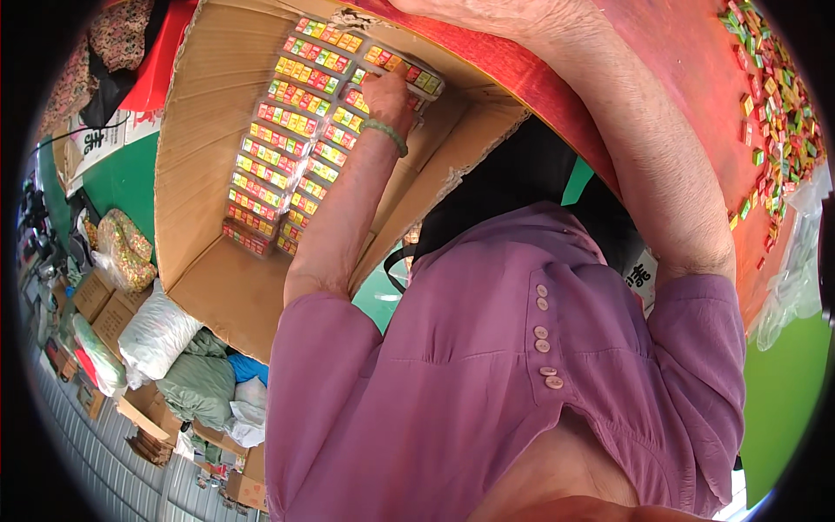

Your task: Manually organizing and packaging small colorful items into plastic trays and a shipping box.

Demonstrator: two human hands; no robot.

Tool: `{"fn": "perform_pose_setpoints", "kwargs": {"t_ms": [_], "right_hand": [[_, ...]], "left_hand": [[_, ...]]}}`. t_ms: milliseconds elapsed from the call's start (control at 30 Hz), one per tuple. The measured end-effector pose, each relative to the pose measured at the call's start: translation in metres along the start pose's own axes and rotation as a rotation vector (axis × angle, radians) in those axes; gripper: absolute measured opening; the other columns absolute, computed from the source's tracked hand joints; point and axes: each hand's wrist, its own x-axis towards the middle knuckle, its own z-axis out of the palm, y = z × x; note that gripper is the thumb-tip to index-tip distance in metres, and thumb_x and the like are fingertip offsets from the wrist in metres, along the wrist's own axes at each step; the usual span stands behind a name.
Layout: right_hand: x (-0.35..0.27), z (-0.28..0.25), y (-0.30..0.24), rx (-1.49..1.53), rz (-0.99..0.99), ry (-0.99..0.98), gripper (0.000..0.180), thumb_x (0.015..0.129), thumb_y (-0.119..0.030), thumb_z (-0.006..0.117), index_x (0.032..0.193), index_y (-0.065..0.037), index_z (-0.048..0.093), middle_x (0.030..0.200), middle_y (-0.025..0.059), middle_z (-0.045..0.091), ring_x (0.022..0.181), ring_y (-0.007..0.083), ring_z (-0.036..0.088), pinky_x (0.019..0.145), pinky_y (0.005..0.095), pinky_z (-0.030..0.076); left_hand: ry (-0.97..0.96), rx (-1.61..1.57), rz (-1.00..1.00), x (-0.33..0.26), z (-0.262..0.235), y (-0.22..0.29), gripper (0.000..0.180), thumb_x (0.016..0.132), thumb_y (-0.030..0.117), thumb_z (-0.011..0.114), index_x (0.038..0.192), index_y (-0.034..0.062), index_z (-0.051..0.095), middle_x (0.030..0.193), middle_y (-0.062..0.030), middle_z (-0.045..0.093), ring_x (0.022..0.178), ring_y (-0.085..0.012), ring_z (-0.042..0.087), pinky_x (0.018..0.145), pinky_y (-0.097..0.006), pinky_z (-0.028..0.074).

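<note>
Left hand (pixel 391 97) is nearer, down on the far end of the candy-colored packs (pixel 290 118) lined crosswise in the cardboard box (pixel 198 148). Can't tell if it's gripping; right arm (pixel 648 122) hits the top edge, its grip unclear too.

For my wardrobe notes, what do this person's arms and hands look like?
Loose, elbow-length mauve sleeves leave the forearms bare. The left hand wears a green beaded bracelet but no glove. The right hand is mostly cropped by the top edge.
</note>
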Motion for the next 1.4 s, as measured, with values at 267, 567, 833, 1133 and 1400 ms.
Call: {"fn": "perform_pose_setpoints", "kwargs": {"t_ms": [267,567,833,1133,1400], "right_hand": [[0.003,-0.001,-0.003,0.029,0.011,0.011,0.016,0.088,-0.015,0.063,0.083,0.0,0.058,0.082,0.0176,0.059,0.082,0.0356,0.061,0.074,0.0441,0.05],[-0.003,-0.003,0.003,0.129,0.012,0.163,0.015,0.087,-0.014,0.067,0.085,0.001,0.063,0.079,0.016,0.063,0.076,0.0301,0.064,0.069,0.037,0.051],[-0.011,-0.048,0.002,0.809,0.412,-0.1,0.02,0.092,-0.024,0.069,0.08,-0.008,0.068,0.067,-0.0053,0.061,0.062,0.0022,0.056,0.058,0.02,0.043],[0.071,-0.045,0.078,0.35,0.438,0.553,0.026,0.089,-0.031,0.068,0.092,-0.005,0.067,0.09,0.0086,0.067,0.087,0.0218,0.065,0.075,0.0344,0.05],[0.079,-0.052,0.058,0.165,0.579,0.245,0.047,0.077,-0.04,0.079,0.096,0.001,0.071,0.09,0.0125,0.071,0.088,0.0242,0.066,0.081,0.0346,0.051]], "left_hand": [[-0.027,-0.113,0.169,0.024,0.013,-0.039,0.04,0.076,0.008,0.071,0.112,-0.0067,0.06,0.103,-0.0191,0.069,0.089,-0.0313,0.067,0.077,-0.039,0.054],[-0.197,-0.106,0.152,0.008,0.006,-0.027,0.061,0.083,0.021,0.073,0.131,-0.0065,0.047,0.125,-0.0198,0.06,0.11,-0.0275,0.06,0.088,-0.036,0.05],[-0.058,-0.349,0.196,-0.08,-0.053,0.066,0.038,0.096,0.02,0.059,0.124,-0.0028,0.049,0.123,-0.0133,0.053,0.12,-0.0236,0.048,0.102,-0.044,0.041],[-0.284,-0.584,0.249,-0.128,-0.057,0.158,0.051,0.097,0.031,0.061,0.133,-0.0003,0.041,0.13,-0.0116,0.048,0.118,-0.0243,0.05,0.1,-0.044,0.042],[-0.482,-0.667,0.33,-0.122,-0.051,0.189,0.032,0.098,0.025,0.057,0.119,0.0019,0.052,0.117,-0.0097,0.056,0.109,-0.0248,0.053,0.101,-0.044,0.041]]}}
